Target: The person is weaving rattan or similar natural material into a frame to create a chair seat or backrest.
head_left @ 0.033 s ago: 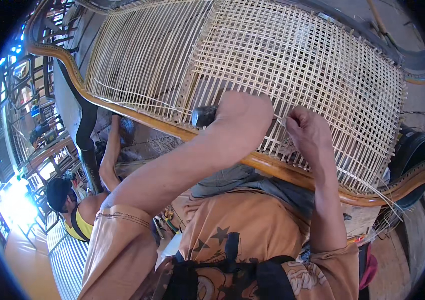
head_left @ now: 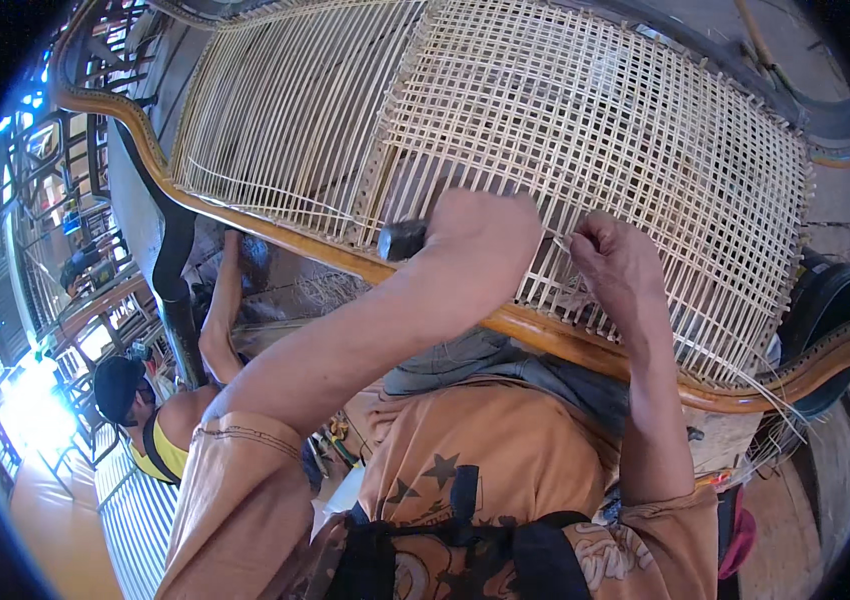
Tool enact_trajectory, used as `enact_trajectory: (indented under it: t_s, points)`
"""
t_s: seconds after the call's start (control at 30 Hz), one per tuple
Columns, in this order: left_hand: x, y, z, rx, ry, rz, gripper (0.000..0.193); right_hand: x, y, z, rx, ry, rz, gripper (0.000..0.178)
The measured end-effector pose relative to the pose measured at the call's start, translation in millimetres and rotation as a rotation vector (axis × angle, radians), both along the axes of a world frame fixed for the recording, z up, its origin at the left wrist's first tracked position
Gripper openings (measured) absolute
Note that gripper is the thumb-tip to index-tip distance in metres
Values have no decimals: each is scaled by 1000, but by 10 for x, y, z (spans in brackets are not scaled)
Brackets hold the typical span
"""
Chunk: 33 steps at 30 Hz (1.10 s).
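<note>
A wooden frame strung with pale cane strips lies across in front of me. My left hand is a fist over the near part of the weave. A dark cylindrical tool end sticks out from its left side; the rest of that tool is hidden by the hand. Just to the right, my right hand is closed with thumb and forefinger pinched together at the strips. A thin strip seems to run between the two hands, but my fingers hide where it ends.
On the left half, the strips run mostly one way. Loose strip ends hang over the frame's right corner. Another person in a yellow top crouches at the lower left, one arm reaching under the frame. A dark curved tyre-like object lies at the right.
My left hand and the dark tool end have shifted very slightly to the left. My right hand stays in place.
</note>
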State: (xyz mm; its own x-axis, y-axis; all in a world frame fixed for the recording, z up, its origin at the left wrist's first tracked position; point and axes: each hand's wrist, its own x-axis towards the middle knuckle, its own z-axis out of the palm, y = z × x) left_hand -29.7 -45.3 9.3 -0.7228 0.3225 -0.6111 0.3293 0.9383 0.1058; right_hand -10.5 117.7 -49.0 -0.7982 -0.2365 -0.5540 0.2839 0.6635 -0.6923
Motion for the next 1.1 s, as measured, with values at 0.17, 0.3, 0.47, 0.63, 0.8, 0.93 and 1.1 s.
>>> enact_trajectory:
  t_s: [0.17,0.3,0.47,0.63,0.8,0.93,1.1]
  points:
    - [22,-89,-20,47,-37,169,21,-37,16,22,-2,-28,42,20]
    - [-25,-130,-29,23,-125,289,39,-20,1,-21,-3,38,26,23]
    - [-56,-214,-51,47,-141,296,43,-34,16,17,-20,-31,-11,21]
    - [-12,-220,-45,55,-122,335,40,-75,-4,64,-1,-58,39,22]
    - [3,-138,83,-17,-10,123,20,-18,-76,38,90,72,43,27]
    - [-43,-30,47,-99,-111,19,15,-73,18,-23,-84,-66,-12,24]
    - [30,-158,44,18,-102,164,26,-18,32,-71,-72,-18,-12,23]
